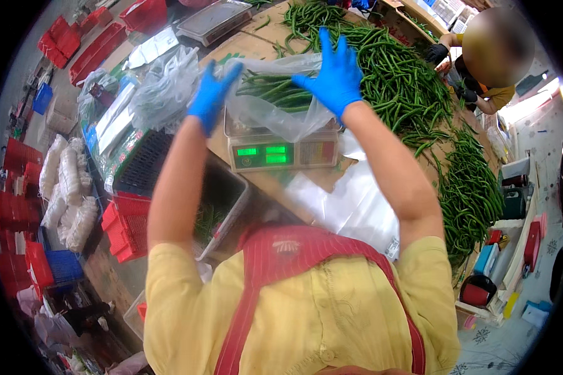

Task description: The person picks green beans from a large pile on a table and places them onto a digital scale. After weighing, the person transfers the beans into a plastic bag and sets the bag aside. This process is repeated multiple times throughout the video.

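Note:
A clear plastic bag (288, 126) with green chillies or beans (269, 89), long and thin, lies on a digital scale (316, 154) with a lit green display. At the bag's left edge is my left hand (211, 94), blue-gloved, fingers apart. My right hand (339, 76), in the same kind of glove, is spread over the bag's right side, its thumb reaching above the green pods. Neither hand grips anything that I can see. A large heap of the same long green pods (400, 78) covers the table to the right.
Clear plastic bags (169, 94) are piled left of the scale, and more plastic sheeting (350, 200) lies in front of it. A grey crate (231, 215) stands below the table edge. Another scale (214, 20) sits far left. Across the heap, a person with dark gloves (436, 54) works.

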`<action>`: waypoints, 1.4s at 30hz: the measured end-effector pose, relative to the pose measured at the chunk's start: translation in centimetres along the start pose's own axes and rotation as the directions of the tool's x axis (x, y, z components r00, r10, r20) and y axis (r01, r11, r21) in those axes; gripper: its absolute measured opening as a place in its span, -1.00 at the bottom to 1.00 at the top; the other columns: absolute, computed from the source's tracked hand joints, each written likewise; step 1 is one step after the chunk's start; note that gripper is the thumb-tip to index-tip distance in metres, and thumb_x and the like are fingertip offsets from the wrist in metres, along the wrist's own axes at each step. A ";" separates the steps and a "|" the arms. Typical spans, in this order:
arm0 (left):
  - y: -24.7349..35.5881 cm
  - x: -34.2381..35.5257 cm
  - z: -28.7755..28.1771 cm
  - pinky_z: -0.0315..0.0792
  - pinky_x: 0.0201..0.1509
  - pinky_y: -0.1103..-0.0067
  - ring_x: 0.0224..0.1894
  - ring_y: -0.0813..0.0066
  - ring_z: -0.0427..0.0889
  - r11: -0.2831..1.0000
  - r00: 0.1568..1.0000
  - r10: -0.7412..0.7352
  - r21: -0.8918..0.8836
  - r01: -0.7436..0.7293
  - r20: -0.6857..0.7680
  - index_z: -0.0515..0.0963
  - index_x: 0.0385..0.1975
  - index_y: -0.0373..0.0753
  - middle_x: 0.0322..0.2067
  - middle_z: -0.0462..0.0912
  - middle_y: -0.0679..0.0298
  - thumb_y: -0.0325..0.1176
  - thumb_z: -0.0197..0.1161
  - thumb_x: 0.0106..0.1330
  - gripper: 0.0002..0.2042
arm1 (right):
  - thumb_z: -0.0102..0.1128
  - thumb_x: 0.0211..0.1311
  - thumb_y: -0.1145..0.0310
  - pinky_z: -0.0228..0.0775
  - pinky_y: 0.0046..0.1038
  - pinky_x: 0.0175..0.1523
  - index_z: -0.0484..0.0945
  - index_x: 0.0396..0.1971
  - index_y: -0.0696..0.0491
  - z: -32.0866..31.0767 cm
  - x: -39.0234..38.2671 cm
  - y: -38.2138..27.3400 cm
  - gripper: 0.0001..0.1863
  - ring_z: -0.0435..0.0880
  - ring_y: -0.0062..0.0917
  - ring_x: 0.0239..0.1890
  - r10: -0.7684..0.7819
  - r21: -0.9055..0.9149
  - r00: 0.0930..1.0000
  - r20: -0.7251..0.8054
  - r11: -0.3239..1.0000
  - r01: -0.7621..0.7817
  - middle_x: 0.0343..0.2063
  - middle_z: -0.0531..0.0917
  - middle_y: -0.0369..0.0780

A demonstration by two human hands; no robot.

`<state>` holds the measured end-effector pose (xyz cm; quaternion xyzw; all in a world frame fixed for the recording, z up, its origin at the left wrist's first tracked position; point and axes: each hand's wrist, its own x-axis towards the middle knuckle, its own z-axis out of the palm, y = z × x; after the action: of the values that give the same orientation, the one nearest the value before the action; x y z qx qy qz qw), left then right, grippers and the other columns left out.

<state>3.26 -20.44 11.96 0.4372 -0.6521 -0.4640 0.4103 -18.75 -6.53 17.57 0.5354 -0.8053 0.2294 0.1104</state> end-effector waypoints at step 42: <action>11.2 -21.0 10.8 0.34 0.19 0.36 0.12 0.35 0.45 0.884 0.075 -0.026 -0.012 0.468 0.997 0.40 0.16 -0.38 0.06 0.52 0.14 -0.27 0.28 0.28 -0.50 | -0.04 0.35 -0.03 0.29 -0.31 0.27 0.42 0.15 0.26 -11.9 -25.8 10.1 -0.35 0.48 -0.33 0.18 0.032 0.874 0.877 0.479 -0.117 -0.472 0.18 0.46 0.00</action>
<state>-3.16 4.28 17.49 0.0505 -0.5817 -0.7991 -0.1430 -18.40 23.48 14.42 0.3038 -0.4764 0.6693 -0.4825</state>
